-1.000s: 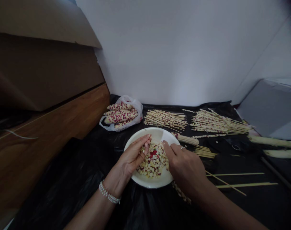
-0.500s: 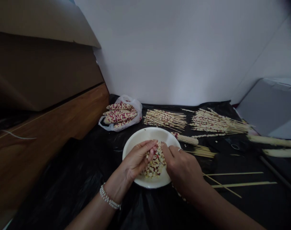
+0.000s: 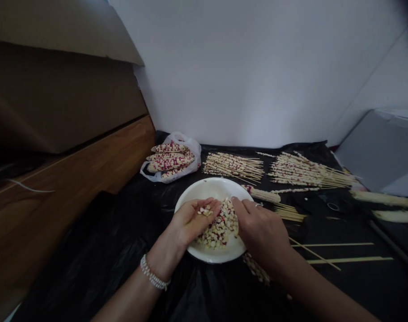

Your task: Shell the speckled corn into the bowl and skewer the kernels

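My left hand is over the bowl, palm up and cupped, with several loose corn kernels lying in it. Opposite it, my right hand has its fingers curled at the bowl's right side; they hide whatever they grip. Below the right hand shows a cluster of threaded-looking kernels, and I cannot tell if that hand holds it. Under both hands is a white bowl with a heap of cream and dark red kernels.
Behind the bowl lie red-speckled corn cobs in a plastic bag and two piles of kernel-covered skewers. A partly stripped cob, bare skewers and pale bare cobs are to the right on black plastic sheeting.
My left hand has opened from a pinch into a cupped palm, exposing the kernels in it. My right hand has shifted slightly right, and more of the kernel cluster below it shows.
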Motion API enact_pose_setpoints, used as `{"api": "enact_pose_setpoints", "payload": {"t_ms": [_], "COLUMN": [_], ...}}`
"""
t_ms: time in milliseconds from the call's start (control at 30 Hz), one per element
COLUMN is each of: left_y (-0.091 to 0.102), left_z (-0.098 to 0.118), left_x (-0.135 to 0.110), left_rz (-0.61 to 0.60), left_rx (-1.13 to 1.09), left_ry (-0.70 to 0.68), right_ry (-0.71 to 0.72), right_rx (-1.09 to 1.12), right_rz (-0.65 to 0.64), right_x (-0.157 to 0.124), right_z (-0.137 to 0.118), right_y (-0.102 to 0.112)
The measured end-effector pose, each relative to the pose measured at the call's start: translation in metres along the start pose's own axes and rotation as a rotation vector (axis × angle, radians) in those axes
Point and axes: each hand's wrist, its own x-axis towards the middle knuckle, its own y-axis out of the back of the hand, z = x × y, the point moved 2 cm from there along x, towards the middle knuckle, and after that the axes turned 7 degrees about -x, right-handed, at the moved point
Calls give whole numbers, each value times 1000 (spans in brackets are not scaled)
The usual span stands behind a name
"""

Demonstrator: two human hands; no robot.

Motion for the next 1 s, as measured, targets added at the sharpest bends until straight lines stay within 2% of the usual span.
{"api": "enact_pose_setpoints", "payload": {"t_ms": [200, 400, 567, 700, 1000], "left_y": [0, -1, 0, -1, 0], "left_z": [-3, -4, -3, -1, 3], "left_x": [-2, -3, -3, -7, -1], "left_rz": [-121, -116, -138, -150, -81], "left_rx": [-57, -20, -84, -94, -64], "left_ry": [14, 8, -2, -28, -71], "right_ry": [-17, -17, -17, -24, -26], "right_rx": [19, 51, 50, 55, 75], "right_rz": [9, -33, -89, -75, -70], "right_x": [0, 1, 3, 2, 2], "right_z": [0, 0, -1, -1, 0], "right_y": [2, 4, 7, 6, 4]}}
